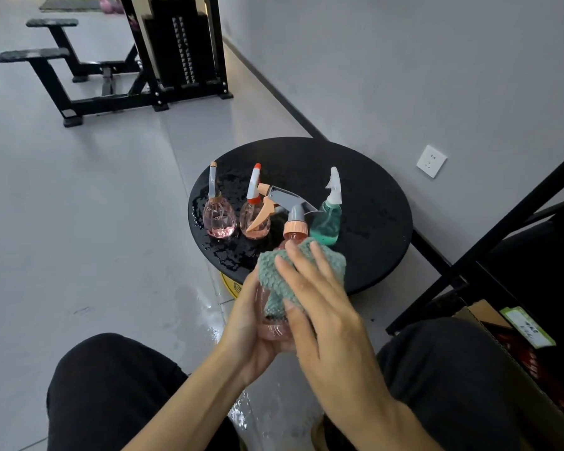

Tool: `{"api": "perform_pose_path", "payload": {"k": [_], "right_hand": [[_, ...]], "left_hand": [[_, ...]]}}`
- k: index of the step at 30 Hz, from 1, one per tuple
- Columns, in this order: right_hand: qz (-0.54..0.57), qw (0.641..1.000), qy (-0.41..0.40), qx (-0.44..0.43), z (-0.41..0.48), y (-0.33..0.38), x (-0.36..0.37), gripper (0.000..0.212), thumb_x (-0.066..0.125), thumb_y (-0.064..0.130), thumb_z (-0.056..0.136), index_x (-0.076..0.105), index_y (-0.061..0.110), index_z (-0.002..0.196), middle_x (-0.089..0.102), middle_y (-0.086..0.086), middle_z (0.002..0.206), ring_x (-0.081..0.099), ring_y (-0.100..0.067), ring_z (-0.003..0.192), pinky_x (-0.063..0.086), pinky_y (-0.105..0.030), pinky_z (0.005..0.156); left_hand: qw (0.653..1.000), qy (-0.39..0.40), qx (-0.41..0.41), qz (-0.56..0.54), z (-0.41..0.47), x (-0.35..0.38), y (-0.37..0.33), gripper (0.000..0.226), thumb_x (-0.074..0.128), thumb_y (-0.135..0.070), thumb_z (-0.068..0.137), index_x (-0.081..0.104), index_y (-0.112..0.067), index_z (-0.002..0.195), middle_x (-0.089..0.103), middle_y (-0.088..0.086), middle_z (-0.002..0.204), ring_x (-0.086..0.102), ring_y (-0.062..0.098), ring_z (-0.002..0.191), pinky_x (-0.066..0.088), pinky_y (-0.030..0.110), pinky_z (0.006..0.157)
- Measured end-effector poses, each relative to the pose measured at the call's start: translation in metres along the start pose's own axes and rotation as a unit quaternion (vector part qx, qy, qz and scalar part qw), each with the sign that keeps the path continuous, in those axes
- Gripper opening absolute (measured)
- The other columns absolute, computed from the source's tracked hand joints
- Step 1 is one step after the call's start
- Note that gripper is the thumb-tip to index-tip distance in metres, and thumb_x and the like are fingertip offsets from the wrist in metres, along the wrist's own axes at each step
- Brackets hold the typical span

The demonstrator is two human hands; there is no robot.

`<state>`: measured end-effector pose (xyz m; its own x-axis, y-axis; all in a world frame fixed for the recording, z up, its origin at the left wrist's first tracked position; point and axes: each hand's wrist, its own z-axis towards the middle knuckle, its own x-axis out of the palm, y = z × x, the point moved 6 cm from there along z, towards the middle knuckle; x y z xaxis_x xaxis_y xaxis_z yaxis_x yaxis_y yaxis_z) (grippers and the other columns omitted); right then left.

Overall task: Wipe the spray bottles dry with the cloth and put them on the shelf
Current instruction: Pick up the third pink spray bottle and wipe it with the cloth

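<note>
My left hand (251,333) grips the body of a clear pink spray bottle (288,219) with a grey and peach trigger head, held above my lap. My right hand (326,304) presses a teal fluffy cloth (274,275) against that bottle, fingers straight over the cloth. On the wet round black table (372,196) stand two more pink bottles, one at the left (219,219) and one with a red-tipped white head (254,216), and a teal bottle (327,222) with a white head. The black shelf frame (502,229) rises at the right.
A cardboard box (489,323) with a green label sits low in the shelf at the right. A wall socket (431,161) is on the grey wall. Water lies on the floor tiles (196,307) below the table. A black gym machine (163,53) stands at the back left.
</note>
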<state>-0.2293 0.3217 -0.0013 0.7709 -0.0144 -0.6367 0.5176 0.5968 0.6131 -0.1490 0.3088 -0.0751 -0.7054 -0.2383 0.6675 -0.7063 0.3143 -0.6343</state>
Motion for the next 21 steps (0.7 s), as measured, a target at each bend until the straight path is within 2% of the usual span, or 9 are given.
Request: {"api": "perform_pose_path", "payload": {"k": [3, 7, 9, 10, 12, 14, 17, 19, 21], "right_hand": [[0.036, 0.999, -0.016, -0.016, 0.024, -0.004, -0.010, 0.042, 0.041, 0.013, 0.099, 0.049, 0.011, 0.140, 0.037, 0.006, 0.151, 0.022, -0.011, 0.147, 0.023, -0.021, 0.117], [0.014, 0.998, -0.029, -0.045, 0.067, -0.004, -0.023, 0.041, 0.043, 0.013, 0.101, 0.046, 0.008, 0.142, 0.037, 0.001, 0.151, 0.020, -0.016, 0.148, 0.016, -0.016, 0.116], [0.001, 1.000, 0.002, -0.029, 0.084, -0.006, -0.021, 0.042, 0.042, 0.016, 0.102, 0.043, 0.011, 0.144, 0.035, 0.000, 0.154, 0.015, -0.015, 0.149, 0.016, -0.025, 0.119], [-0.014, 0.999, 0.037, -0.013, 0.089, -0.007, -0.017, 0.044, 0.041, 0.019, 0.103, 0.038, 0.013, 0.147, 0.031, 0.001, 0.156, 0.011, -0.014, 0.149, 0.015, -0.033, 0.121], [-0.095, 0.986, 0.131, 0.024, 0.093, -0.014, -0.006, 0.051, 0.033, 0.032, 0.104, 0.023, 0.019, 0.153, 0.014, 0.005, 0.162, -0.002, -0.013, 0.150, 0.002, -0.052, 0.120], [-0.187, 0.959, 0.208, 0.044, 0.089, -0.021, 0.001, 0.060, 0.024, 0.044, 0.102, 0.006, 0.022, 0.155, -0.003, 0.007, 0.163, -0.011, -0.014, 0.149, -0.010, -0.058, 0.115], [-0.213, 0.942, 0.256, 0.029, 0.078, -0.017, 0.004, 0.063, 0.021, 0.047, 0.102, -0.002, 0.021, 0.155, -0.015, 0.004, 0.162, -0.016, -0.015, 0.148, -0.009, -0.053, 0.118], [-0.218, 0.936, 0.275, 0.021, 0.070, -0.015, 0.005, 0.064, 0.022, 0.047, 0.102, -0.004, 0.020, 0.155, -0.019, 0.004, 0.161, -0.020, -0.015, 0.147, -0.008, -0.046, 0.120], [-0.220, 0.933, 0.284, 0.025, 0.070, -0.017, 0.005, 0.066, 0.024, 0.048, 0.102, -0.005, 0.021, 0.155, -0.020, 0.004, 0.160, -0.021, -0.014, 0.147, -0.007, -0.042, 0.121]], "left_hand": [[1.000, -0.005, -0.026, 0.016, -0.001, 0.000, 0.008, 0.053, 0.042, -0.052, 0.090, 0.078, -0.022, 0.066, 0.071, 0.001, 0.066, 0.067, 0.016, 0.051, 0.052, 0.030, 0.041], [0.997, 0.006, -0.053, 0.051, -0.002, 0.001, 0.014, 0.055, 0.036, -0.060, 0.092, 0.079, -0.025, 0.085, 0.075, 0.006, 0.086, 0.072, 0.030, 0.070, 0.057, 0.043, 0.052], [0.996, 0.006, -0.059, 0.066, -0.004, 0.001, 0.015, 0.055, 0.038, -0.061, 0.090, 0.077, -0.023, 0.095, 0.075, 0.009, 0.095, 0.072, 0.031, 0.078, 0.057, 0.045, 0.057], [0.996, 0.003, -0.058, 0.072, -0.004, 0.002, 0.014, 0.055, 0.038, -0.061, 0.090, 0.075, -0.022, 0.101, 0.075, 0.009, 0.098, 0.072, 0.031, 0.079, 0.057, 0.046, 0.060], [0.995, 0.007, -0.055, 0.083, -0.004, 0.004, 0.014, 0.056, 0.037, -0.061, 0.090, 0.074, -0.021, 0.103, 0.074, 0.011, 0.097, 0.072, 0.031, 0.077, 0.057, 0.046, 0.061], [0.995, 0.009, -0.052, 0.090, -0.004, 0.004, 0.012, 0.059, 0.036, -0.062, 0.091, 0.076, -0.020, 0.098, 0.074, 0.013, 0.094, 0.071, 0.032, 0.072, 0.058, 0.044, 0.059], [0.994, 0.011, -0.046, 0.096, -0.004, 0.004, 0.009, 0.058, 0.037, -0.062, 0.090, 0.075, -0.020, 0.102, 0.074, 0.013, 0.092, 0.071, 0.032, 0.072, 0.058, 0.044, 0.059], [0.993, 0.016, -0.042, 0.109, -0.004, 0.004, 0.008, 0.057, 0.037, -0.064, 0.089, 0.077, -0.024, 0.097, 0.074, 0.014, 0.090, 0.070, 0.034, 0.071, 0.057, 0.043, 0.061], [0.992, 0.023, -0.045, 0.115, -0.005, 0.006, 0.009, 0.060, 0.037, -0.066, 0.087, 0.075, -0.022, 0.101, 0.073, 0.017, 0.092, 0.070, 0.034, 0.071, 0.057, 0.039, 0.055]]}}
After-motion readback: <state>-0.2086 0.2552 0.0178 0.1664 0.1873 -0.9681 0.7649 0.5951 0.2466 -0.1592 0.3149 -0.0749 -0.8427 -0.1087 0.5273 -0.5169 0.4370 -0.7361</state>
